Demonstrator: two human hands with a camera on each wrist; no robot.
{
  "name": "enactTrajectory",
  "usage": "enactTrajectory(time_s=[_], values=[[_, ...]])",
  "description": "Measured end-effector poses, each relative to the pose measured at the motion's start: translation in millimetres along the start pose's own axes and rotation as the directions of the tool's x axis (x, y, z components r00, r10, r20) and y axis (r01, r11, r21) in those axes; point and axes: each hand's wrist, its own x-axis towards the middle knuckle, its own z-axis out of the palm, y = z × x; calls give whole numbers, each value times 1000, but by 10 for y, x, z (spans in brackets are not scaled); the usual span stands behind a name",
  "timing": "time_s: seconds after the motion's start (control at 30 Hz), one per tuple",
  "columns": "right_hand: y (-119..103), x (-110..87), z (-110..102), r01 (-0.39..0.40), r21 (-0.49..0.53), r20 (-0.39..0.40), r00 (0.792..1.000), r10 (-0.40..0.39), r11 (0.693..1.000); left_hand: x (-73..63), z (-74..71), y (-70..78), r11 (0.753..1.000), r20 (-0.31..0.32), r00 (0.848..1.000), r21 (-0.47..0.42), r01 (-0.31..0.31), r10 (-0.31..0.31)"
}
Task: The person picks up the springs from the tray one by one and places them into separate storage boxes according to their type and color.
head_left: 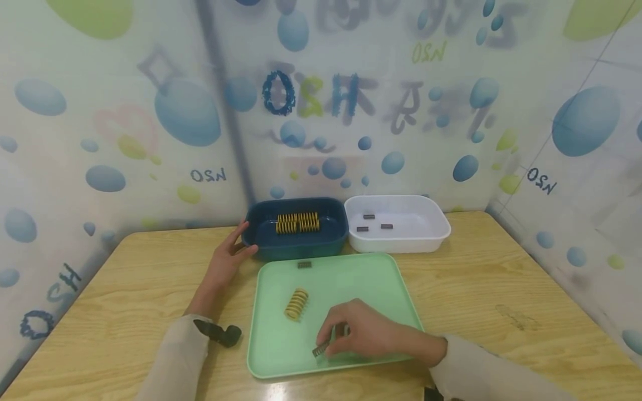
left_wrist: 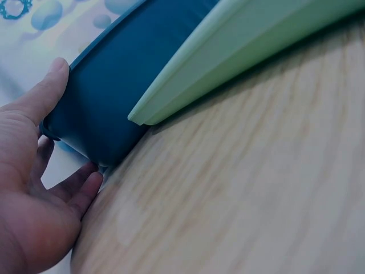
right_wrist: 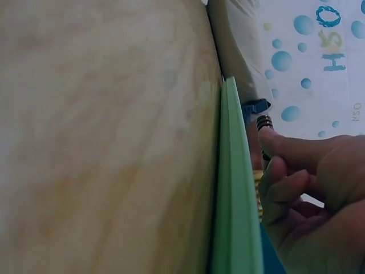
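My right hand (head_left: pixel 368 329) pinches a small dark coil spring (head_left: pixel 320 350) between thumb and fingers, low over the front part of the green tray (head_left: pixel 361 278). In the right wrist view one end of that spring (right_wrist: pixel 264 121) sticks out past the thumb. On the tray lie a larger yellow coil spring (head_left: pixel 296 304) and another small dark spring (head_left: pixel 304 265) near the back rim. My left hand (head_left: pixel 227 260) rests against the left end of the dark blue bin (head_left: pixel 301 252), thumb and fingers spread. Several yellow springs (head_left: pixel 298 223) lie in that bin.
A white bin (head_left: pixel 398 245) with 3 small dark springs (head_left: pixel 369 216) stands right of the blue bin. Both bins are behind the tray on the wooden table (head_left: pixel 476 312). A patterned wall (head_left: pixel 321 139) rises close behind them.
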Motion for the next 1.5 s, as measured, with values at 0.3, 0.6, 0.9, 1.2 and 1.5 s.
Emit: enactTrajectory(time_s=[0.3,0.6,0.9,1.2,1.5], values=[[-63,-48,-234,-64,-35,-56,996,62,997,-4,2,-61,999,-24,1000,38,-19,20],[-20,-115,-525,-37,-99,-142,990,23,994,-3,0,-76,999,-17,1000,39,-10,11],[70,-195,-770,-90,-153,-229,972,53,984,-1,-3,-84,999,-13,1000,34,-12,13],[157,-259,-1041,-52,-177,-283,959,-1,983,8,-2,-93,999,-24,1000,38,-5,6],[257,-304,-1301,-142,-196,-349,935,66,970,-2,3,-74,999,-21,1000,41,-1,1]])
